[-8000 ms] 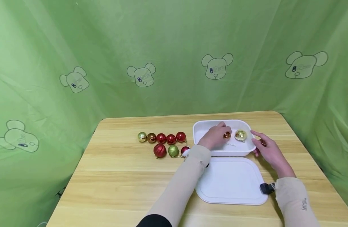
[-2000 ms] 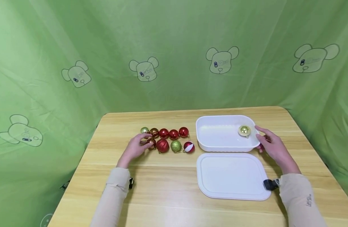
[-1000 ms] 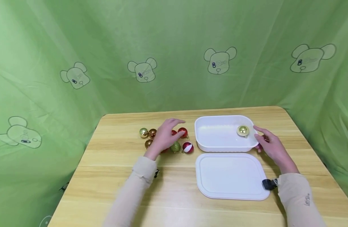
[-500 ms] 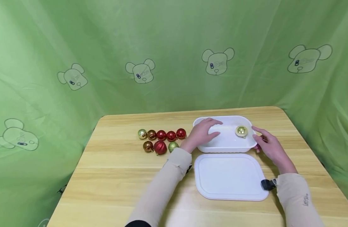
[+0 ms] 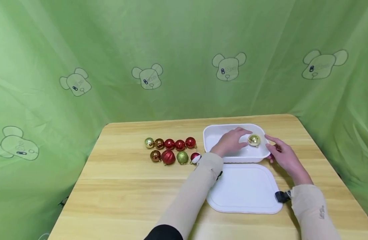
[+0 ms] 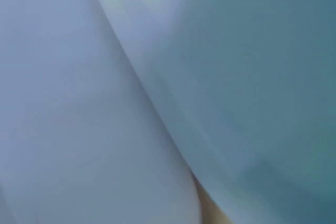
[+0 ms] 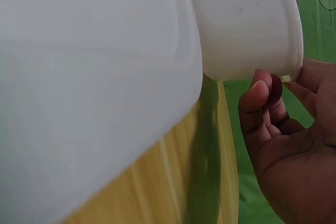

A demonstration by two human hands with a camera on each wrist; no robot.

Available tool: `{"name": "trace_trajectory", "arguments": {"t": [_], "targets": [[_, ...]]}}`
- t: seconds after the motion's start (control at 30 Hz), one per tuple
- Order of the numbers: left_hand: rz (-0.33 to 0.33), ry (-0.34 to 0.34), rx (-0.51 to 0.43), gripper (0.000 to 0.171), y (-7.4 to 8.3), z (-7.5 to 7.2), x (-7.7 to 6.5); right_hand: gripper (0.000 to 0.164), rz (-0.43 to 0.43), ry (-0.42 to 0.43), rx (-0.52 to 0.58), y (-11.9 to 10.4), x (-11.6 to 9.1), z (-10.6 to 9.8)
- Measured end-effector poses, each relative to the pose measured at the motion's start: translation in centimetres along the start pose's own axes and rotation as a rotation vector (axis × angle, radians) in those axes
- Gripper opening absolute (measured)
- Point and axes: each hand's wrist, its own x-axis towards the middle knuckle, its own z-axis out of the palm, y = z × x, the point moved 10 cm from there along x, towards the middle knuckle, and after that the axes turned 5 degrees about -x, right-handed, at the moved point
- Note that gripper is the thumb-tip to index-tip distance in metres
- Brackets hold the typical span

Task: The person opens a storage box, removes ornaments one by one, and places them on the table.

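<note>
My left hand (image 5: 231,142) reaches into the white plastic box (image 5: 211,156), thumb and fingers spread and relaxed, just left of a shiny gold Christmas ball (image 5: 254,140) lying inside. A small gap shows between fingertips and ball. My right hand (image 5: 284,158) grips the right end of the box, thumb and fingers at its rim. In the right wrist view, curled fingers (image 7: 257,98) sit against the box's corner (image 7: 252,66). The left wrist view holds only blurred white and bluish surfaces, with no hand visible.
Two rows of Christmas balls stand left of the box: gold, brown and red (image 5: 169,144) behind, copper (image 5: 155,155), ribbed red (image 5: 168,157), glittery green (image 5: 182,157) and red-white (image 5: 195,157) in front. A white lid (image 5: 245,188) lies before the box.
The copper ball has left the box and now sits at the front row's left end. My left hand has let it go and moved right, into the box. The right hand stays put.
</note>
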Motion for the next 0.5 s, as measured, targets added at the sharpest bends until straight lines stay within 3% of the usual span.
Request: {"name": "trace_trajectory", "arguments": {"t": [0.23, 0.5], "targets": [[-0.010, -0.093, 0.016, 0.057, 1.1, 2.9, 1.2, 0.059, -0.013, 0.013, 0.014, 0.0, -0.2, 0.0], [-0.040, -0.070, 0.013, 0.047, 1.3, 3.6, 1.7, 0.058, -0.025, 0.010, 0.010, -0.2, 0.0, 0.0]]}}
